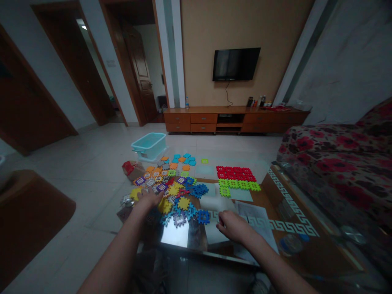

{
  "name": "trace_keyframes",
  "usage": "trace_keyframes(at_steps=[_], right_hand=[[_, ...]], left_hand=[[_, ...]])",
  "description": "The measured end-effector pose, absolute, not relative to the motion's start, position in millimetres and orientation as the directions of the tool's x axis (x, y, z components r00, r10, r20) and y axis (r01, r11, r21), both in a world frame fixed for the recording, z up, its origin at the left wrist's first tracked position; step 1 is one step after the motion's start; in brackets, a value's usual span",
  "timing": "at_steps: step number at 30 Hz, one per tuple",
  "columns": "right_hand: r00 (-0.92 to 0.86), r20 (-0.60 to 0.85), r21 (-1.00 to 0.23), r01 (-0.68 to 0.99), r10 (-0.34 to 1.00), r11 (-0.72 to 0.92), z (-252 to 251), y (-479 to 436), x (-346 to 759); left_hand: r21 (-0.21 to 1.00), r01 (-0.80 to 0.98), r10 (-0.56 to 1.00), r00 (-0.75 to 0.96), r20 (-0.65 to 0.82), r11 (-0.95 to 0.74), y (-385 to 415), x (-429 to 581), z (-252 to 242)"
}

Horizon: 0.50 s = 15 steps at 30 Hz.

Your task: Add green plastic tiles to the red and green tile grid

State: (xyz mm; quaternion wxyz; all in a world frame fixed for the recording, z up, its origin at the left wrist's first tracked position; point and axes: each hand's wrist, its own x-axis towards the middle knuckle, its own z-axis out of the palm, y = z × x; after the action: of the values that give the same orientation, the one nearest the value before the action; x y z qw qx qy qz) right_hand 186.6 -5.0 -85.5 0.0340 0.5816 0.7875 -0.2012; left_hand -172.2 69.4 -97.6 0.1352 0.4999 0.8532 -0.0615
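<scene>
Over the mixed pile of interlocking plastic squares (173,189), my left hand (150,199) reaches with fingers spread, close to a yellow square (135,193) and several purple and grey ones. My right hand (233,224) is curled into a fist low over the glass tabletop, right of a dark blue window-shaped square (203,217). Its inner side is hidden, so I cannot see whether it holds anything. Farther back on the right, red squares (235,173) are joined in a block, with a row of lime green squares (239,184) along its near edge.
A light blue plastic bin (149,146) stands beyond the pile, near a red and brown bag (132,169). One lime green square (204,161) lies apart at the back. A bottle (292,243) shows at the right. A flower-patterned sofa (330,143) borders the table's right side.
</scene>
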Motion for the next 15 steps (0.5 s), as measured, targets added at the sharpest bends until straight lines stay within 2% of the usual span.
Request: trace_keyframes(at_steps=[8,15], right_hand=[[-0.320,-0.295,-0.281,0.930,0.900,0.238,-83.0,-6.7,185.5],[-0.328,-0.283,-0.282,0.927,0.901,0.248,-84.9,-6.8,186.2]], left_hand=[[0.063,0.951,0.900,-0.263,-0.346,0.302,67.6,-148.6,-97.8],[0.058,0.974,0.924,-0.187,-0.334,0.218,62.0,-138.0,-95.1]])
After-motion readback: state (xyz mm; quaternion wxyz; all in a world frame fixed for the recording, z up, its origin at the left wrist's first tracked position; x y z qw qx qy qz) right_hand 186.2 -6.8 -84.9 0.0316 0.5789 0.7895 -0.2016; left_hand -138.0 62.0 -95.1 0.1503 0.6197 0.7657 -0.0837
